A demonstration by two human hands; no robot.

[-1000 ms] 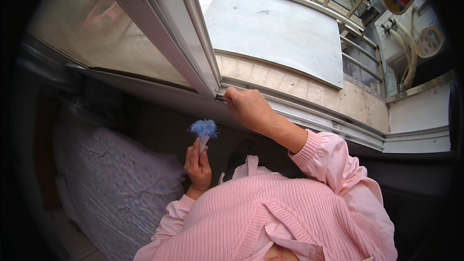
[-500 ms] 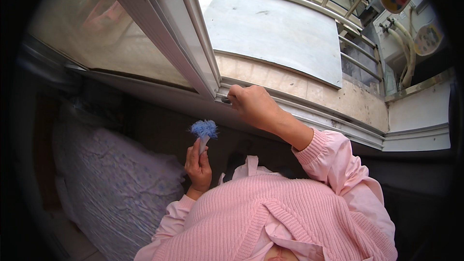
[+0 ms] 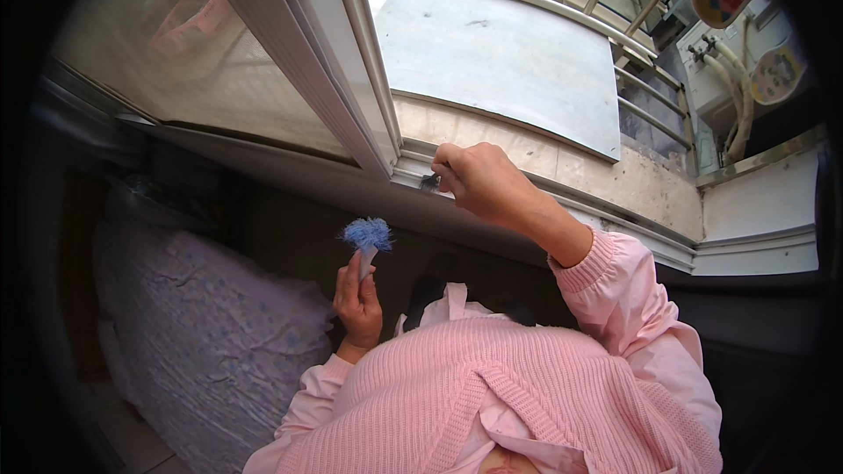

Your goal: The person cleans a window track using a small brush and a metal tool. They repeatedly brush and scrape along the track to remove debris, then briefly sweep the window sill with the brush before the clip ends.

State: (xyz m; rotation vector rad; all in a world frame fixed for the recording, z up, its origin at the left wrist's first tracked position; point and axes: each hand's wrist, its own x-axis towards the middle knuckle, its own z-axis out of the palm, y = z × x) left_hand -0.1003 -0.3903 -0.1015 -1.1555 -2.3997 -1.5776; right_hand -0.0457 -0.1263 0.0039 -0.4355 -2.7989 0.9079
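Observation:
My right hand (image 3: pixel 479 180) is closed around a small dark brush (image 3: pixel 430 182) whose tip rests in the window track (image 3: pixel 615 219), right beside the sliding window frame (image 3: pixel 347 79). Most of the brush is hidden inside my fist. My left hand (image 3: pixel 358 298) is held up near my chest, gripping a small blue fluffy brush (image 3: pixel 367 234) with its head pointing up. Pink knitted sleeves cover both arms.
The glass pane (image 3: pixel 184 61) of the sliding window fills the upper left. Outside lie a grey slab (image 3: pixel 500 53), a tiled ledge (image 3: pixel 571 167), metal railings (image 3: pixel 650 96) and white pipes (image 3: pixel 733 88). A patterned purple bedcover (image 3: pixel 202 325) lies at lower left.
My right hand has shifted slightly along the track near the frame's corner. My left hand and the blue brush stay where they were.

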